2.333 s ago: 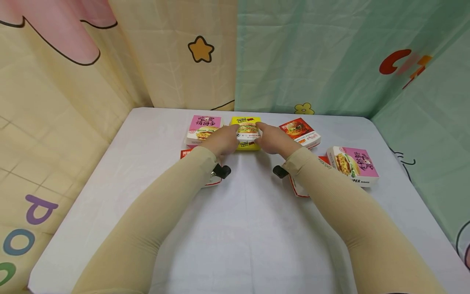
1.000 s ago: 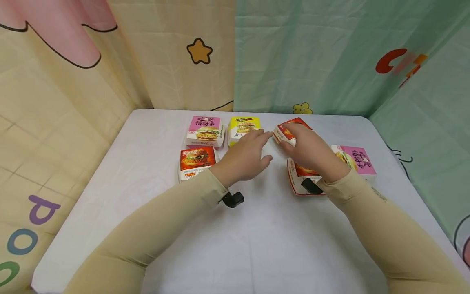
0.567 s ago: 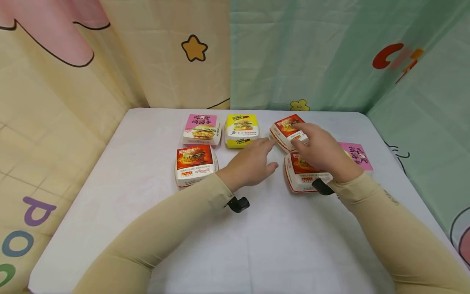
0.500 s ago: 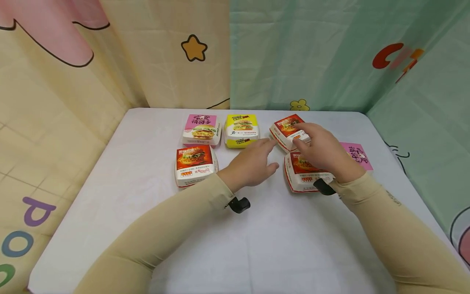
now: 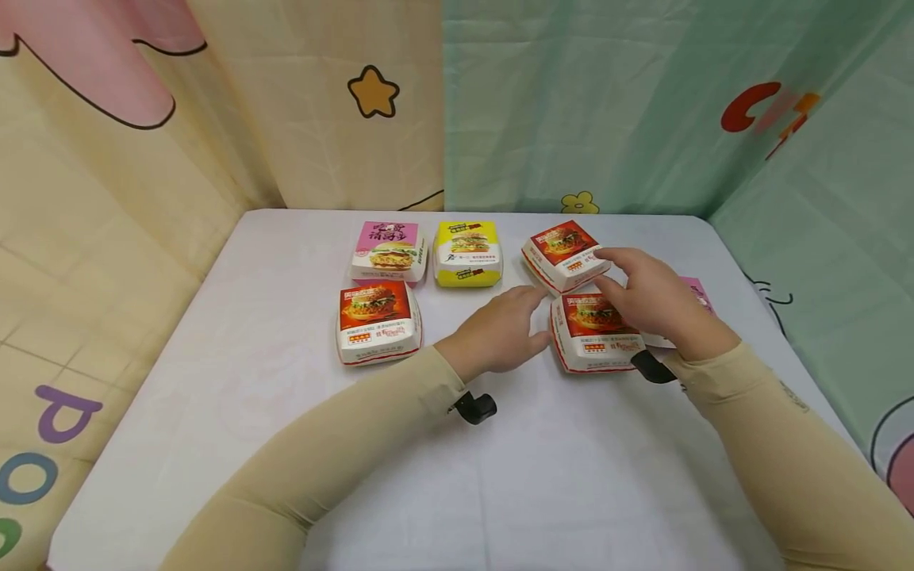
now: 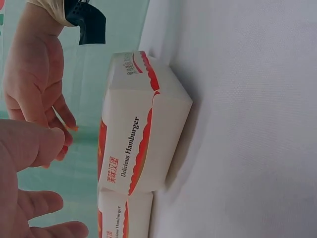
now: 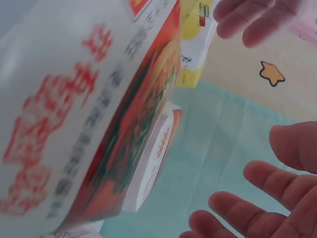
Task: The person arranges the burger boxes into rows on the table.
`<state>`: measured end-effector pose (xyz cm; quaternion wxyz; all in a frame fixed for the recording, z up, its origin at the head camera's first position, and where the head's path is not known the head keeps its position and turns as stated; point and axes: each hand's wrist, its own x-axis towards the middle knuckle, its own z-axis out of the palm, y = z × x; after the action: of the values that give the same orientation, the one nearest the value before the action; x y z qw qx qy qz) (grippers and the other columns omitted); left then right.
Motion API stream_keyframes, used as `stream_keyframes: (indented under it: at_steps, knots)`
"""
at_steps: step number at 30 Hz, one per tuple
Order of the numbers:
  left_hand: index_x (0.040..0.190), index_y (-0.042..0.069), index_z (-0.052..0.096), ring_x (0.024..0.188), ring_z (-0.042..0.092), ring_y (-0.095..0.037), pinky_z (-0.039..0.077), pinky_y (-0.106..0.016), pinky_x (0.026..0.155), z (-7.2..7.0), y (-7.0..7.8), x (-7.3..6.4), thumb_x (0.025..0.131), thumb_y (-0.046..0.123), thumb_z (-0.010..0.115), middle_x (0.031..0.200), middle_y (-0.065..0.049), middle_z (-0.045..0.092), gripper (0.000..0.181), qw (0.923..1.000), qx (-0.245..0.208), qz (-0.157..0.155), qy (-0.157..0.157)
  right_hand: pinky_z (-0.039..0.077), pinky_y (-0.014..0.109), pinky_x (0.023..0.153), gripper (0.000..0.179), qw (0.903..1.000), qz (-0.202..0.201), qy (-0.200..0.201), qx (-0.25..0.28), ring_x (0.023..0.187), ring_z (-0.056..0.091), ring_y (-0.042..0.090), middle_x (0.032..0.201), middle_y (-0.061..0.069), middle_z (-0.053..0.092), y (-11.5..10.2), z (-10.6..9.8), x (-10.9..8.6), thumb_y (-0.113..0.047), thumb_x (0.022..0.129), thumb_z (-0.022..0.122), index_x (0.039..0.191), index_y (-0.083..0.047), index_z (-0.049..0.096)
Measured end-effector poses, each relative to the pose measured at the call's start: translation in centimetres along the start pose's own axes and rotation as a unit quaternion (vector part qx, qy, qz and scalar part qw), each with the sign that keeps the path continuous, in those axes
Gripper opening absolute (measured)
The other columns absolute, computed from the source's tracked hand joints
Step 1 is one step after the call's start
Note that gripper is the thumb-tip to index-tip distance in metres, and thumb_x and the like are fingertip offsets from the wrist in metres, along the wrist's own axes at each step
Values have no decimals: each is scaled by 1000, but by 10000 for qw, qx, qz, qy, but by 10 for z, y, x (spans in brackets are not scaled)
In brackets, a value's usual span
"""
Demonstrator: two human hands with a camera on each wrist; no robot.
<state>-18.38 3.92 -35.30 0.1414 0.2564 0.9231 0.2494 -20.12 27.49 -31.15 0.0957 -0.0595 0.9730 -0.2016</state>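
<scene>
My left hand hovers with fingers extended beside the left edge of a red-and-white hamburger box at the near right. My right hand is over that box's right side, thumb and fingers spread, holding nothing. Its index fingertip is at the right edge of a second red-and-white hamburger box, set askew just behind; whether they touch I cannot tell. In the left wrist view, the near box's printed side faces the camera. The right wrist view shows bare space between the right fingers and the boxes.
Left of the hands are a yellow burger box, a pink one and another red-and-white one. A further pink box is mostly hidden behind the right hand. Curtains border the white table at the back and sides.
Both hands have left the yellow box and moved right and nearer, to the red-and-white boxes. The back one now sits slightly further left. Lately both hands have drifted a little further right.
</scene>
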Motion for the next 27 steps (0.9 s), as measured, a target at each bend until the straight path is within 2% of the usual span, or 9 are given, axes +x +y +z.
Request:
stream_keyframes:
  at_steps: [6,11,15,22,27]
  knots:
    - [167,20,29,157,37,-20,37,-41,126,9,2,5,103,45,65,170,-1,37,78,9998,-33,-37,-214,34,74,115,64,9995,159,-266,-97,149,36,52,166,27,37,17,2,-5,-34,107,57,165,-14,35]
    - [168,21,25,154,40,-19,41,-39,123,19,8,10,100,48,68,170,-2,34,85,9991,-79,-66,-415,37,74,114,67,9980,75,-610,-159,146,41,52,162,30,41,30,8,-10,-31,106,60,165,-10,34]
    - [169,24,22,149,45,-17,45,-38,120,27,12,13,99,49,70,171,-2,33,89,9982,-124,-118,-573,42,74,110,74,9961,133,-850,-204,141,44,52,160,31,42,37,13,-15,-35,104,65,165,-9,33]
    - [170,23,20,153,41,-18,43,-37,122,35,14,15,98,51,69,173,-2,28,91,9981,35,-47,-621,51,68,102,82,9939,143,-1060,-264,134,48,48,159,32,43,37,21,-20,-46,99,69,165,-11,35]
    - [170,24,20,152,43,-20,44,-39,121,36,12,13,99,51,69,173,-3,26,91,9980,-8,-120,-620,50,69,104,84,9937,194,-1079,-237,141,42,53,165,34,32,35,25,-19,-50,99,69,165,-12,34]
